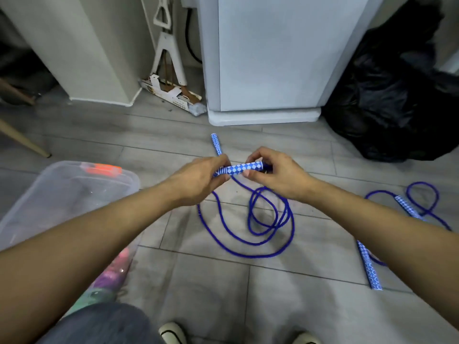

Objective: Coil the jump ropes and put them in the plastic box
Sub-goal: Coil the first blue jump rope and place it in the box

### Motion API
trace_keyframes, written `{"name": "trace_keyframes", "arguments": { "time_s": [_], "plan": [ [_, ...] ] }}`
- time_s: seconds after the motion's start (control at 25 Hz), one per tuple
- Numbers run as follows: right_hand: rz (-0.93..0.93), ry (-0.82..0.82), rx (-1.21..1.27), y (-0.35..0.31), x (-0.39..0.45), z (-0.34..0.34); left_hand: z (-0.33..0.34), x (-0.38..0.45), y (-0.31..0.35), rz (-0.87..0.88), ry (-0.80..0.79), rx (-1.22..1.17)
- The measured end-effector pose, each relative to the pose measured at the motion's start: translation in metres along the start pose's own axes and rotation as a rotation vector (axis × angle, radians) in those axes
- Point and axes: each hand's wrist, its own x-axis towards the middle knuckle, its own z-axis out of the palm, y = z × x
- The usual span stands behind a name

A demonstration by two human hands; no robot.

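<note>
While both arms reach out over the floor, the left hand (198,176) and the right hand (273,171) meet on one blue-and-white checkered jump-rope handle (242,168), held level between them. The left hand's fingers curl round the handle's left end, where a second patterned handle (216,144) sticks up and away past the knuckles — whether that hand grips it too cannot be told. The right hand pinches the right end of the level handle, thumb below and fingertips (257,160) on top.

From under the hands the blue cord (250,225) of this rope drops to the grey wood-look floor (223,281) and lies in several loose, overlapping loops, uncoiled. To the right, partly behind the right forearm, a second blue jump rope (422,197) lies on the floor with its two patterned handles — one near the loop (407,207), one nearer the person (368,268).

At the near left stands the clear plastic box (62,194), with an orange clip (103,169) at its far rim and pink, purple and green items dimly showing through its wall. Farther off, a white appliance (263,58) stands against the wall, a black rubbish bag (397,95) to its right, a white mop frame (169,53) to its left.
</note>
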Motion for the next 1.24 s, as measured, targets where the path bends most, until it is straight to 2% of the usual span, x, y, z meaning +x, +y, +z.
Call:
{"name": "trace_keyframes", "arguments": {
  "time_s": [0.08, 0.2, 0.32, 0.4, 0.48, 0.6, 0.72, 0.8, 0.88, 0.96, 1.0, 1.04, 1.16, 1.24],
  "plan": [
    [-0.017, 0.054, 0.047, -0.012, -0.011, -0.024, -0.023, -0.017, 0.007, -0.065, 0.063, -0.123],
    [-0.030, 0.205, 0.116, -0.046, -0.027, -0.067, -0.051, -0.029, 0.018, -0.192, 0.264, -0.324],
    [-0.036, 0.287, 0.114, -0.081, -0.043, -0.100, -0.076, -0.031, 0.036, -0.335, 0.490, -0.673],
    [-0.036, 0.322, 0.166, -0.102, -0.054, -0.115, -0.092, -0.033, 0.050, -0.397, 0.585, -0.894],
    [-0.031, 0.369, 0.225, -0.122, -0.063, -0.123, -0.104, -0.039, 0.068, -0.416, 0.579, -1.041],
    [-0.048, 0.354, 0.215, -0.145, -0.074, -0.112, -0.109, -0.051, 0.104, -0.378, 0.416, -1.241],
    [-0.087, 0.300, 0.050, -0.152, -0.080, -0.091, -0.106, -0.051, 0.125, -0.382, 0.333, -1.354],
    [-0.070, 0.217, -0.155, -0.156, -0.081, -0.082, -0.104, -0.052, 0.124, -0.406, 0.367, -1.445],
    [-0.015, 0.004, -0.277, -0.161, -0.080, -0.074, -0.099, -0.056, 0.115, -0.405, 0.421, -1.538],
    [0.065, -0.246, -0.152, -0.165, -0.080, -0.063, -0.091, -0.062, 0.103, -0.379, 0.471, -1.560],
    [0.101, -0.309, 0.008, -0.167, -0.081, -0.058, -0.088, -0.063, 0.097, -0.364, 0.476, -1.535],
    [0.115, -0.300, 0.174, -0.169, -0.081, -0.054, -0.085, -0.064, 0.093, -0.345, 0.458, -1.484],
    [0.083, 0.009, 0.473, -0.165, -0.074, -0.060, -0.079, -0.065, 0.095, -0.275, 0.287, -1.184],
    [0.053, 0.110, 0.400, -0.162, -0.069, -0.071, -0.079, -0.065, 0.104, -0.209, 0.244, -1.056]
  ]
}}
